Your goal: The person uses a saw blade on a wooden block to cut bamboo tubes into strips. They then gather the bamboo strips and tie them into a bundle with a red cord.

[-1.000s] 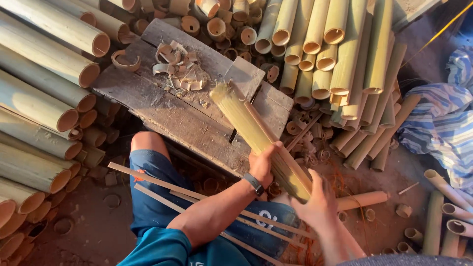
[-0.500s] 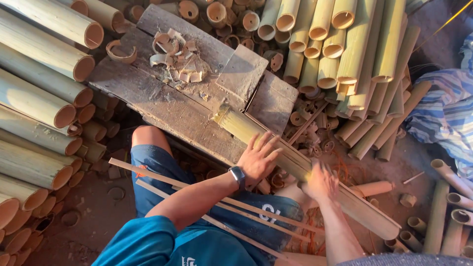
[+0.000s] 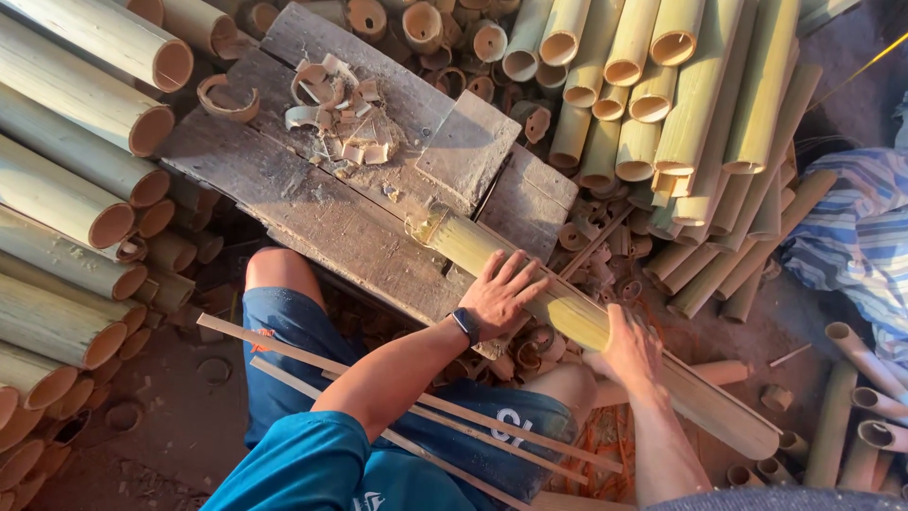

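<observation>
Left hand (image 3: 501, 298) lies spread flat on the bamboo pole (image 3: 567, 308); right hand (image 3: 629, 350) grips it. Keep the pole's end seated on the wooden bench (image 3: 312, 203) near its front edge.

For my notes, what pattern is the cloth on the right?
The cloth has blue and white stripes, seen in the head view.
</observation>
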